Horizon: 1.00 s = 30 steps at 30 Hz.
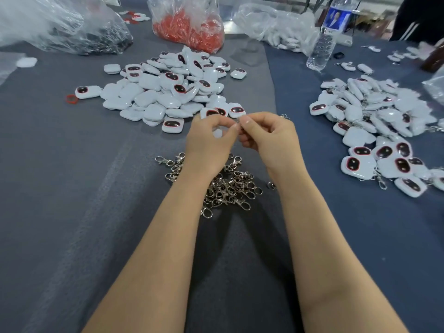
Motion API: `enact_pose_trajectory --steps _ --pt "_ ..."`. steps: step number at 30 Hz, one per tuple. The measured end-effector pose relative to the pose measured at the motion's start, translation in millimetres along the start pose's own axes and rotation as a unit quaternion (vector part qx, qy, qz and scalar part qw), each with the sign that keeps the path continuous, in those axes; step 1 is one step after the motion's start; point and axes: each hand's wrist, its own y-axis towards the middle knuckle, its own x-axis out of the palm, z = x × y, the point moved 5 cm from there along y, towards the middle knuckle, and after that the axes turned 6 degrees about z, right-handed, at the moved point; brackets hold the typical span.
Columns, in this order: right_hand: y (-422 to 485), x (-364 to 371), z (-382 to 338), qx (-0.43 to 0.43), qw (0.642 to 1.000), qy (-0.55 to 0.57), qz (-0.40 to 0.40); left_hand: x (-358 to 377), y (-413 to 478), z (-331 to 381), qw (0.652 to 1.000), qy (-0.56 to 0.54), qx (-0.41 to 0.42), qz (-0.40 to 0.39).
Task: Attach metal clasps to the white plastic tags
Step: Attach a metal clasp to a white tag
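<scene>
As left hand (209, 140) pinches tag (218, 133), right hand (266, 137) clasp (237, 125), both partly hide clasp pile (231, 187).

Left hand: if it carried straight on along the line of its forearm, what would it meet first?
Likely the near edge of the white tag pile, right beyond the left hand, though depth is unclear.

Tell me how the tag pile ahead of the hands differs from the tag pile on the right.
The centre pile shows no clasps on its tags; in the right pile tags carry metal clasps. The centre pile lies on the grey cloth, the right pile on the darker blue cloth. Both hold white tags with dark, red-rimmed windows.
</scene>
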Motion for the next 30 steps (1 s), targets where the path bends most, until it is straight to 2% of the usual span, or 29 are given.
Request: enact_pose_trajectory --steps 5,11,17,21,26,30 --pt "-0.1 4.6 4.9 0.017 1.0 -0.018 -0.01 -1.0 1.9 -6.3 0.999 0.017 -0.015 0.038" --pt "1.9 -2.6 9.1 -0.021 0.983 -0.166 0.071 -0.4 1.7 -7.2 0.998 0.036 -0.002 0.057" --pt "-2.5 9.8 2.6 -0.068 0.985 -0.159 0.013 0.2 -2.5 -4.0 0.996 0.053 0.04 0.058" --pt "-1.8 10.0 4.7 -0.047 0.989 -0.141 0.001 1.3 -2.8 -4.4 0.996 0.052 0.041 0.051" --pt "-2.9 12.1 6.0 -0.024 0.994 -0.092 -0.055 -1.0 -0.5 -4.8 0.997 0.047 0.008 0.057" --pt "-2.5 10.2 5.5 -0.035 0.994 -0.096 -0.025 -1.8 0.6 -7.1 0.997 0.043 -0.01 0.058"
